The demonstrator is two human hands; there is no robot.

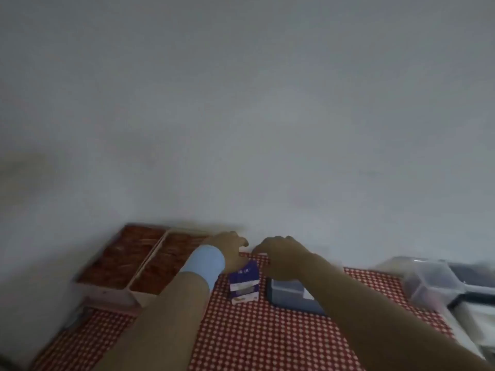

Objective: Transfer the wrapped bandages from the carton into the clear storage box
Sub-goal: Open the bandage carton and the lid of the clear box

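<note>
The picture is blurred. A small purple and white carton (pixel 244 286) stands upright on the red checked tablecloth (pixel 267 338). Both hands reach past its top toward the wall. My left hand (pixel 229 246), with a light blue band on its wrist, is just left of the carton's top. My right hand (pixel 280 254) is just right of it, fingers curled downward. A small pale thing shows between the fingertips, too blurred to name. A clear storage box (pixel 426 279) stands at the right edge of the table. No wrapped bandages are visible.
A wooden tray (pixel 128 289) with two compartments lies at the left, against the wall. A dark box with a clear lid (pixel 290 294) sits under my right wrist, beside the carton. More clear containers stand at the far right. A plain grey wall fills the upper view.
</note>
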